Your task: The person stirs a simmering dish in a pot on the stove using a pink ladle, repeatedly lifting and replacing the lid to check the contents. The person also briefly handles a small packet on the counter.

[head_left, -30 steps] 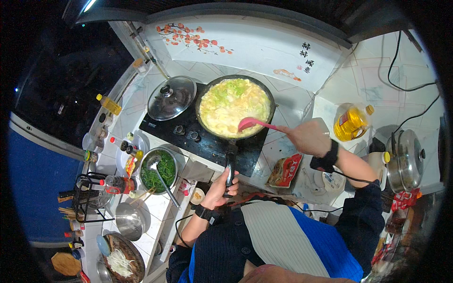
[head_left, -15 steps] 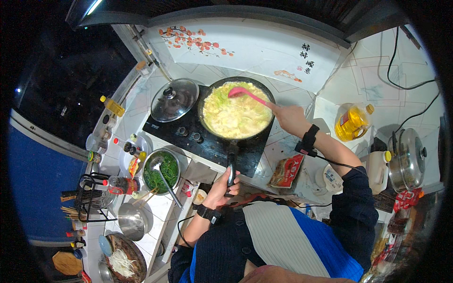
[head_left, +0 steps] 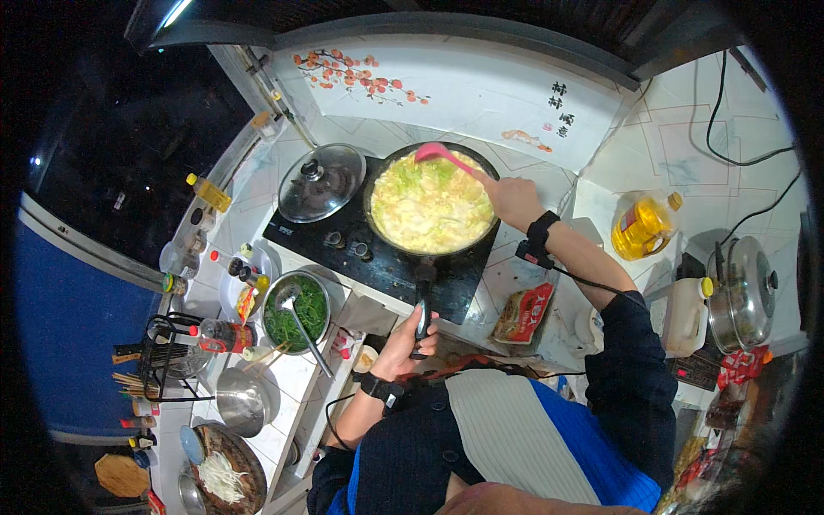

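Observation:
A black frying pan [head_left: 367, 215] full of pale yellow and green food in bubbling liquid sits on the black cooktop [head_left: 326, 270]. My left hand [head_left: 406, 346] is closed around the pan's black handle, which points toward me. In my right hand [head_left: 513, 202] is the handle of a pink ladle [head_left: 438, 152], its bowl over the food at the far edge of the pan. My fingers hide much of the ladle's handle. Left of the pan, a glass lid [head_left: 324, 190] with a black knob lies on the cooktop.
Nearer on the left stands a metal bowl of greens [head_left: 300, 322] with a skimmer across it. An empty-looking steel bowl [head_left: 241, 402] and a board with white strips [head_left: 221, 476] lie beyond. On the right are an oil jug [head_left: 642, 227], a red packet [head_left: 525, 313] and a lidded steel pot [head_left: 745, 292].
My right hand has moved slightly left and toward the far side of the pan, bringing the ladle's bowl to its far edge. The left hand keeps its grip on the handle.

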